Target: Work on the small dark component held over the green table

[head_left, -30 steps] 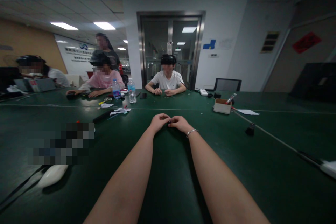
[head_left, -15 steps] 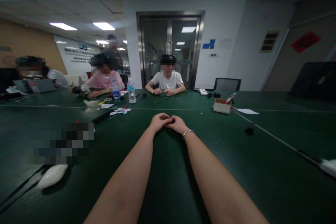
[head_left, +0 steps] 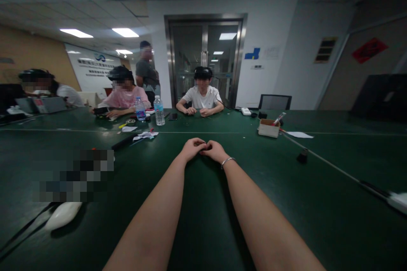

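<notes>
My left hand [head_left: 192, 149] and my right hand [head_left: 216, 151] meet at the middle of the dark green table [head_left: 203, 203], with fingers curled and thumbs toward each other. Something small and dark seems to lie between the fingertips, but I cannot make out what it is. A metal bracelet [head_left: 227, 161] circles my right wrist. Both forearms stretch forward over the tabletop.
Across the table sits a person in white [head_left: 203, 97], and a person in pink [head_left: 124, 97] is to the left. Two water bottles [head_left: 159, 111], a small box [head_left: 269, 128], a black clip-like item [head_left: 302, 156] and a white object [head_left: 63, 215] lie around.
My hands stay nearly where they were. In the background, the standing person has moved to the right, and the person in pink has shifted a dark object slightly.
</notes>
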`<state>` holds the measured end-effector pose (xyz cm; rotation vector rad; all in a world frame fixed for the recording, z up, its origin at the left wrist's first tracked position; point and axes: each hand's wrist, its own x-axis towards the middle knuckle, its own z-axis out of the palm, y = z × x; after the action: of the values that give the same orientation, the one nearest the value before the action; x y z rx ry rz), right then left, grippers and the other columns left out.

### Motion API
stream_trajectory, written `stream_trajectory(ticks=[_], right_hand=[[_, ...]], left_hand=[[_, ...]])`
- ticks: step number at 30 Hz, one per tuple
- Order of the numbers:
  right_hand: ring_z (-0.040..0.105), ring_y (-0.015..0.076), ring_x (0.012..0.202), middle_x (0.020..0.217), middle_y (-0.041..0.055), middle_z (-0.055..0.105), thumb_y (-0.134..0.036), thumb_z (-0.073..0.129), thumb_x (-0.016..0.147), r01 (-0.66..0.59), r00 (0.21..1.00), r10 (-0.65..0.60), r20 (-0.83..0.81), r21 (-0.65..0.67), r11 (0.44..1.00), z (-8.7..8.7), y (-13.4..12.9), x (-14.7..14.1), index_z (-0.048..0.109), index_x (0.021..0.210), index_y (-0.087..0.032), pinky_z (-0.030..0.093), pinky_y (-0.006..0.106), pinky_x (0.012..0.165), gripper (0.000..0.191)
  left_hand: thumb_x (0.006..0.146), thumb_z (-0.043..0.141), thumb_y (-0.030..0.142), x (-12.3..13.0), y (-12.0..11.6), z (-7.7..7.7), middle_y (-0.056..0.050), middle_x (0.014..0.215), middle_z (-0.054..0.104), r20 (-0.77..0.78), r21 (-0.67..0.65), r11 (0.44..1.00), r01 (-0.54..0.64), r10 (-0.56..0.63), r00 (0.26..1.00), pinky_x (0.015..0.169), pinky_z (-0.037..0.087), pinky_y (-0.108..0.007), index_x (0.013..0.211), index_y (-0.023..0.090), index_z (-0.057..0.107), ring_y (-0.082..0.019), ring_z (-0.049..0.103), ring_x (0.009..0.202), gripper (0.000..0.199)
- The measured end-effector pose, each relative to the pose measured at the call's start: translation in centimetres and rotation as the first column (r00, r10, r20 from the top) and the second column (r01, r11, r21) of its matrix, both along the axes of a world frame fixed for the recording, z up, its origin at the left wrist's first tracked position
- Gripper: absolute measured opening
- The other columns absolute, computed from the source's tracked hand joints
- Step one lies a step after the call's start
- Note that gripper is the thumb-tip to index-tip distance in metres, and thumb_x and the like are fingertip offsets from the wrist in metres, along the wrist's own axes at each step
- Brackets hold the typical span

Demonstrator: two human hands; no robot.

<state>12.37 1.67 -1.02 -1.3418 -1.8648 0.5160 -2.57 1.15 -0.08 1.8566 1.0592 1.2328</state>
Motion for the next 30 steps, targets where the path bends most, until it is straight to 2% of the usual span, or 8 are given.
stream_trajectory(ticks=[3, 8, 12, 18, 23, 26, 28, 30], right_hand=[[0.052, 0.0121, 0.061, 0.065, -0.001, 0.059, -0.034, 0.075, 0.057, 0.051, 0.996, -0.052, 0.079, 0.014, 0.999, 0.3, -0.4, -0.2, 0.055, 0.067, -0.017, 0.034, 0.021, 0.053, 0.028], [0.055, 0.015, 0.069, 0.073, 0.0035, 0.061, -0.031, 0.072, 0.06, 0.107, 0.975, -0.113, 0.189, 0.042, 0.993, 0.9, -1.0, -0.6, 0.058, 0.071, -0.015, 0.036, 0.022, 0.058, 0.024], [0.057, 0.0173, 0.075, 0.08, 0.0063, 0.063, -0.029, 0.072, 0.061, 0.129, 0.962, -0.136, 0.238, 0.045, 0.991, 1.2, -1.2, -0.8, 0.06, 0.075, -0.014, 0.037, 0.023, 0.063, 0.024], [0.058, 0.0191, 0.079, 0.083, 0.008, 0.064, -0.035, 0.071, 0.064, 0.139, 0.951, -0.146, 0.274, 0.043, 0.989, 1.5, -1.5, -0.9, 0.061, 0.078, -0.013, 0.038, 0.025, 0.065, 0.028], [0.057, 0.0176, 0.073, 0.075, 0.0043, 0.063, -0.045, 0.072, 0.06, 0.088, 0.959, -0.085, 0.271, 0.001, 0.996, 1.7, -1.3, -0.5, 0.06, 0.07, -0.016, 0.037, 0.024, 0.062, 0.033], [0.056, 0.0162, 0.07, 0.071, 0.002, 0.062, -0.047, 0.073, 0.057, 0.042, 0.964, -0.042, 0.264, 0.004, 0.999, 1.6, -1.3, 0.0, 0.059, 0.067, -0.017, 0.036, 0.023, 0.06, 0.035], [0.055, 0.0156, 0.07, 0.072, 0.0014, 0.061, -0.046, 0.074, 0.057, 0.025, 0.969, -0.029, 0.244, 0.017, 1.0, 1.3, -1.3, 0.3, 0.059, 0.068, -0.017, 0.036, 0.023, 0.061, 0.034], [0.054, 0.0153, 0.07, 0.074, 0.0015, 0.061, -0.044, 0.074, 0.057, 0.022, 0.974, -0.029, 0.223, 0.034, 0.999, 1.1, -1.4, 0.4, 0.059, 0.07, -0.016, 0.037, 0.024, 0.062, 0.034]], left_hand=[[0.065, 0.069, 0.038, 0.4, -0.2, 0.0, -0.005, 0.083, 0.064, -0.098, 0.035, 0.991, -0.128, 0.131, 0.987, 0.061, 0.045, -0.025, 0.084, 0.015, 0.062, -0.013, 0.057, 0.065, 0.03], [0.068, 0.068, 0.037, 1.2, -1.2, 0.6, -0.002, 0.081, 0.063, -0.205, 0.105, 0.958, -0.268, 0.285, 0.936, 0.062, 0.043, -0.023, 0.083, 0.017, 0.06, -0.012, 0.056, 0.068, 0.026], [0.071, 0.065, 0.037, 1.6, -1.7, 0.8, -0.001, 0.079, 0.063, -0.232, 0.131, 0.945, -0.299, 0.323, 0.918, 0.06, 0.042, -0.022, 0.089, 0.019, 0.059, -0.011, 0.056, 0.067, 0.026], [0.074, 0.061, 0.037, 1.1, -1.6, 1.1, 0.001, 0.075, 0.063, -0.288, 0.164, 0.957, -0.241, 0.28, 0.916, 0.06, 0.043, -0.021, 0.086, 0.022, 0.066, -0.011, 0.056, 0.064, 0.019], [0.073, 0.065, 0.038, 0.2, -1.0, 1.7, -0.002, 0.068, 0.065, -0.229, -0.047, 0.989, -0.14, 0.126, 0.965, 0.053, 0.046, -0.02, 0.085, 0.017, 0.065, -0.011, 0.059, 0.056, 0.024], [0.073, 0.065, 0.035, -0.1, -0.5, 1.5, -0.005, 0.07, 0.066, -0.129, -0.184, 0.979, -0.091, 0.067, 0.989, 0.051, 0.046, -0.019, 0.084, 0.013, 0.063, -0.011, 0.062, 0.057, 0.024], [0.076, 0.062, 0.036, -0.2, -0.2, 1.3, -0.007, 0.075, 0.067, -0.066, -0.297, 0.948, -0.118, 0.102, 0.993, 0.048, 0.045, -0.017, 0.086, 0.011, 0.062, -0.011, 0.063, 0.059, 0.026], [0.08, 0.058, 0.039, -0.2, -0.1, 1.3, -0.009, 0.081, 0.068, -0.039, -0.346, 0.913, -0.214, 0.214, 0.976, 0.045, 0.042, -0.016, 0.086, 0.011, 0.062, -0.01, 0.063, 0.058, 0.029]])
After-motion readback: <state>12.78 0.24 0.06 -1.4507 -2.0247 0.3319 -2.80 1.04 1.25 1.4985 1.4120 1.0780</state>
